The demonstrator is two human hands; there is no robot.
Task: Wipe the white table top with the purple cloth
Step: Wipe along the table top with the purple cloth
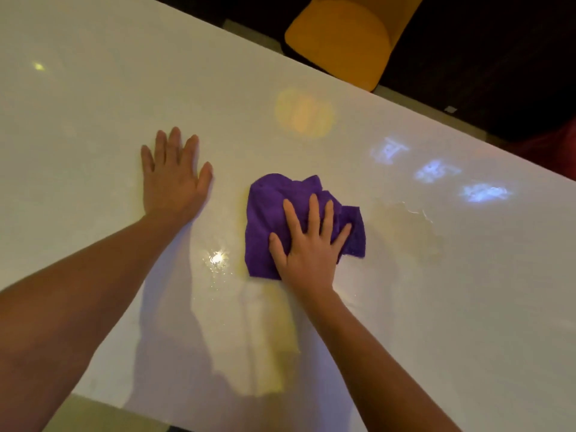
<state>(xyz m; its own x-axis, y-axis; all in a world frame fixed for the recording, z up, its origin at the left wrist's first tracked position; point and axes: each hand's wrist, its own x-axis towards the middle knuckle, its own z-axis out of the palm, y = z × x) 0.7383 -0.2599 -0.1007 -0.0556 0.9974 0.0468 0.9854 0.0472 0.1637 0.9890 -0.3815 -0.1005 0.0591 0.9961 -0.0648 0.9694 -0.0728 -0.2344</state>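
A crumpled purple cloth [274, 213] lies on the glossy white table top [93, 104], near the middle of the view. My right hand [308, 247] presses flat on the cloth's near right part, fingers straight and spread. My left hand [173, 176] rests flat on the bare table to the left of the cloth, fingers straight, apart from the cloth. A wet smear [408, 229] shows on the table just right of the cloth.
A yellow chair [346, 35] stands beyond the table's far edge at the top. Dark floor lies past that edge on the right. Light reflections [436, 171] and small water droplets [218, 260] mark the surface. The table's near edge runs along the bottom left.
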